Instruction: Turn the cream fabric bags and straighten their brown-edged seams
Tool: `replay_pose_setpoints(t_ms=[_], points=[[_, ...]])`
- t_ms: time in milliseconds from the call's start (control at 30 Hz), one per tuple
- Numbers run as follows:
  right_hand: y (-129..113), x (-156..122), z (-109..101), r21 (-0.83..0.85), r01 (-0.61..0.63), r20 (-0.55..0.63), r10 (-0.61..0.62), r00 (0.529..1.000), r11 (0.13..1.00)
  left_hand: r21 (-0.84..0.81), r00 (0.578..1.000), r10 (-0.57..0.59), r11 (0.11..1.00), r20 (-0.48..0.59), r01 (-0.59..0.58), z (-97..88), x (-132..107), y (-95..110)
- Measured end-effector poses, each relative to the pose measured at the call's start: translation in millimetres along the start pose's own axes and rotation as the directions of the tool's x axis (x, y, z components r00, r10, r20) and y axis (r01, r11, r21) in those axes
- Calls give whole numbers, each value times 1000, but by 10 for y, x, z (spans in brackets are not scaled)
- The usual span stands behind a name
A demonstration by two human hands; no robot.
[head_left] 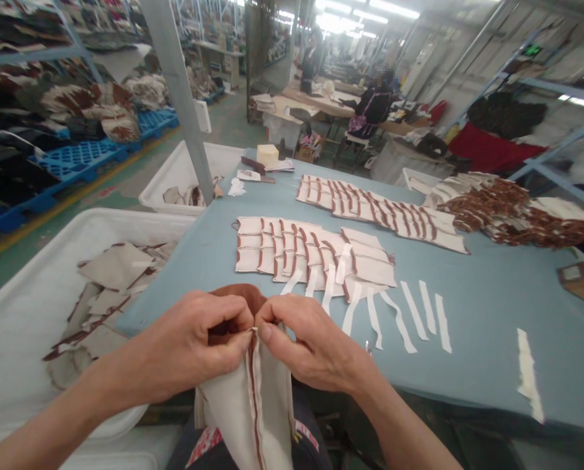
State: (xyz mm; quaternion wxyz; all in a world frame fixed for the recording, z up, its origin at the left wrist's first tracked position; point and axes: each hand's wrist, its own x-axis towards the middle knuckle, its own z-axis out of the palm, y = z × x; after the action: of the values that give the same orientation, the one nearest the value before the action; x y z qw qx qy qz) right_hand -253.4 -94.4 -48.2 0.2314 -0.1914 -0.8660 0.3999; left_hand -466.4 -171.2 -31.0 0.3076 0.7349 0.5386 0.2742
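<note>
A cream fabric piece [233, 398] with a brown seam down its middle and a brown inner edge hangs in front of me over my lap. My left hand [203, 333] pinches its top edge just left of the seam. On the other side of the seam, my right hand [306, 339] grips the same edge between thumb and fingers. The two sets of fingertips almost meet at the seam's top. Beyond my hands, an overlapping row of cream pieces with brown trim [292, 251] lies on the blue-green table [477, 294], with several white strips [374, 320] along its near side.
A second row of trimmed pieces [380, 209] lies farther back, beside a heaped pile [507, 202] at right. White bins [8, 320] with fabric pieces stand left of the table. A metal post [179, 85] rises at its far left corner. Another person [374, 104] sits farther off.
</note>
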Motion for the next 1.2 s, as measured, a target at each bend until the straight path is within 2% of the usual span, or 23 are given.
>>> replay_pose_setpoints(t_ms=[100, 267, 433, 500, 567, 667, 867, 967, 1067, 1200], points=[[4, -1, -18, -67, 17, 57, -13, 998, 998, -14, 999, 31, 999, 18, -30, -16, -12, -29], [21, 54, -12, -200, 33, 111, -10, 994, 979, 77, 991, 122, 989, 63, -126, -42, -66, -149], [-18, 98, -12, -315, 39, 112, -4, 994, 948, 327, 983, 182, 931, -31, -162, -13, -52, -159], [-50, 103, 2, -329, 9, 109, 28, 994, 944, 344, 980, 195, 923, -37, -171, -6, -12, -86], [-81, 105, 27, -296, -52, 73, 77, 994, 954, 278, 975, 219, 940, -40, -199, -4, 22, -13], [-116, 110, 55, -211, -108, 30, 117, 993, 971, 209, 968, 227, 957, -106, -202, -1, 19, 18], [-128, 147, -13, 28, -54, 24, 53, 998, 998, 148, 963, 262, 957, -68, -250, -44, -72, -61], [-108, 166, -40, 137, -59, 46, 53, 998, 989, 112, 961, 259, 962, -98, -248, -77, -73, -50], [-77, 169, -27, 151, -19, 31, 15, 999, 988, 85, 977, 204, 976, -65, -199, -115, -61, -40], [-30, 151, -2, 68, 109, -10, -109, 994, 992, 47, 988, 145, 988, 45, -147, -187, -66, -65]])
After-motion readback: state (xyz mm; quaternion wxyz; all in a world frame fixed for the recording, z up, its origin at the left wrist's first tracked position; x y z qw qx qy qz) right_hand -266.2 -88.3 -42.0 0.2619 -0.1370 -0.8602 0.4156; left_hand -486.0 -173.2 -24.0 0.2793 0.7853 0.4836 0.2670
